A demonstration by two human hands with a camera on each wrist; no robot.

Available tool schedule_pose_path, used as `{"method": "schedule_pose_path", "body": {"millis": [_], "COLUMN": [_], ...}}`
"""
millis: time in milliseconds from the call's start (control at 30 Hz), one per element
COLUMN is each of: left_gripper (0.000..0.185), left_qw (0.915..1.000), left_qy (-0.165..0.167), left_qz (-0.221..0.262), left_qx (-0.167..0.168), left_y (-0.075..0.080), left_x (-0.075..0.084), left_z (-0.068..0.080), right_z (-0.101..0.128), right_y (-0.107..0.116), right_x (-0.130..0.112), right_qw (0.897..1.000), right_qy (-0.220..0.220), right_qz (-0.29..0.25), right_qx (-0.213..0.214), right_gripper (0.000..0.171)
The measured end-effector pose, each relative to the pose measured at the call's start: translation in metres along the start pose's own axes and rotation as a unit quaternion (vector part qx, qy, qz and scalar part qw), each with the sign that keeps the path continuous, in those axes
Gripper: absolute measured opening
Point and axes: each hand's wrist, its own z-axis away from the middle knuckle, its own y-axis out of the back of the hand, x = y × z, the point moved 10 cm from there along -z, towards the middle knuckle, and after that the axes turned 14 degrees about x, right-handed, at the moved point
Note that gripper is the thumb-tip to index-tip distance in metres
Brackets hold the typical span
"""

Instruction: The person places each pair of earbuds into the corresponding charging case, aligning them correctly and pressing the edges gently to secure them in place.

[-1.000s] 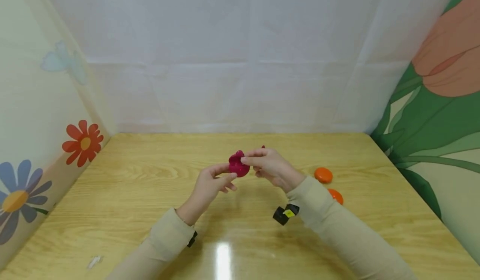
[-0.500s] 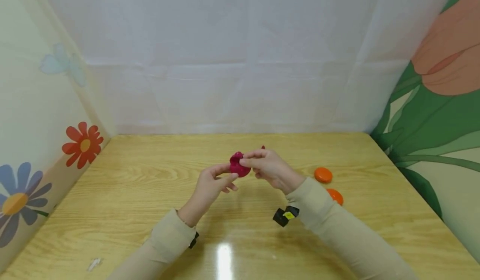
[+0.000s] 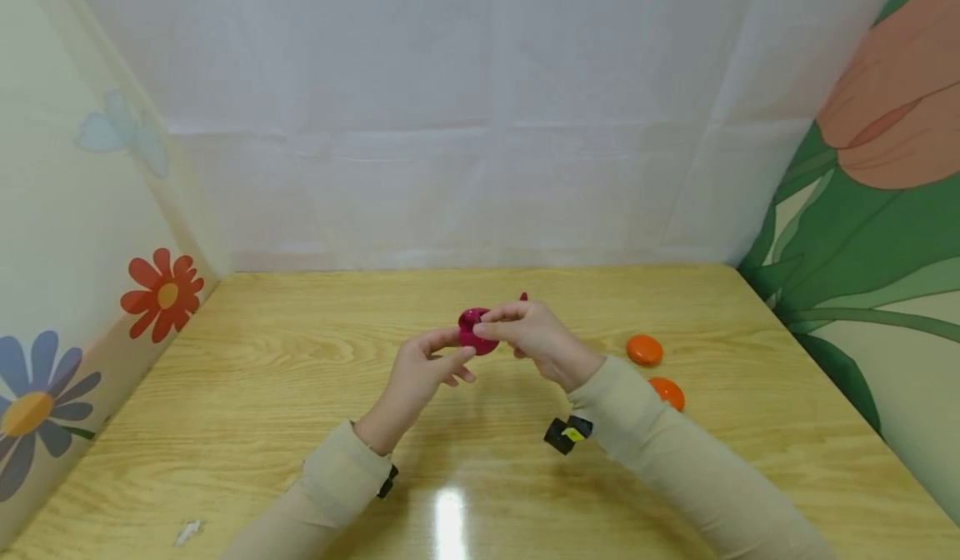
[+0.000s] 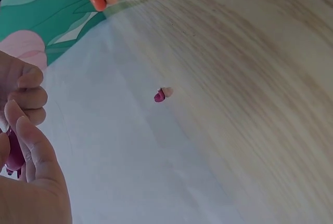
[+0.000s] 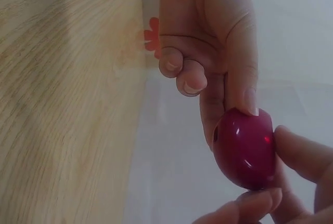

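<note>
Holding a small magenta shell [image 3: 476, 334] between them, both hands met above the middle of the wooden table [image 3: 300, 377], well clear of its surface. The left hand [image 3: 420, 375] reached up from the lower left, its wrist bent back and its forefinger and thumb stretched toward the shell's left side, pinching it there; the other fingers curled loosely under the palm. The right hand [image 3: 536, 337] came in from the right with the forearm slanting down toward the near edge, its fingers laid over the top and right of the shell and its thumb underneath, so that it also gripped the piece.

From the right wrist view the shell [image 5: 244, 148] appeared as a glossy rounded half, dark pink, with one straight finger of the left hand [image 5: 208, 42] pressed against its upper rim and fingertips [image 5: 299, 148] of the right hand closing on its lower right. The left wrist view showed only a sliver of the shell [image 4: 14, 154] behind the left hand's thumb [image 4: 36, 151], with curled fingers of the right hand [image 4: 23, 91] just above.

Both sleeves were beige, and a black clip with a yellow mark [image 3: 570, 433] hung at the right wrist. Two orange pieces [image 3: 645, 349] lay on the table to the right, near each other and well apart from the hands. A small magenta bit [image 3: 522, 297] showed just behind the right hand.
</note>
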Motion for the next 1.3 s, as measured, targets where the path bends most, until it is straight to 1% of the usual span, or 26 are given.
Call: {"method": "schedule_pose_path", "body": {"millis": [133, 333, 567, 967, 1133, 1300], "left_gripper": [0.032, 0.033, 0.033, 0.032, 0.034, 0.035], "left_qw": [1.0, 1.0, 0.9994, 0.9997, 0.9996, 0.9995], "left_qy": [-0.001, -0.001, -0.02, -0.011, -0.003, -0.004], "left_qz": [0.0, 0.003, 0.004, 0.011, 0.013, 0.013], "left_qx": [-0.002, -0.009, -0.028, -0.021, -0.026, -0.029], "left_y": [0.001, 0.0017, -0.001, 0.0012, 0.0018, 0.0019], "left_x": [-0.0011, -0.0021, -0.0011, -0.0035, -0.0042, -0.0044], "left_z": [-0.0002, -0.0004, 0.0001, -0.0009, -0.0008, -0.001], "right_z": [0.0003, 0.0014, 0.0009, 0.0008, 0.0009, 0.0004], "right_y": [-0.0002, -0.0015, -0.0023, -0.0008, 0.0, 0.0019], "right_x": [-0.0021, -0.0018, -0.0012, -0.0014, -0.0019, -0.0064], "right_qw": [1.0, 1.0, 1.0, 1.0, 1.0, 1.0], "right_qy": [0.015, 0.013, 0.011, 0.011, 0.011, 0.017], "right_qz": [0.014, 0.009, -0.003, 0.009, -0.004, -0.016], "right_qx": [-0.001, -0.005, -0.011, -0.014, -0.017, -0.007], "right_gripper": [0.018, 0.017, 0.015, 0.013, 0.012, 0.013]}}
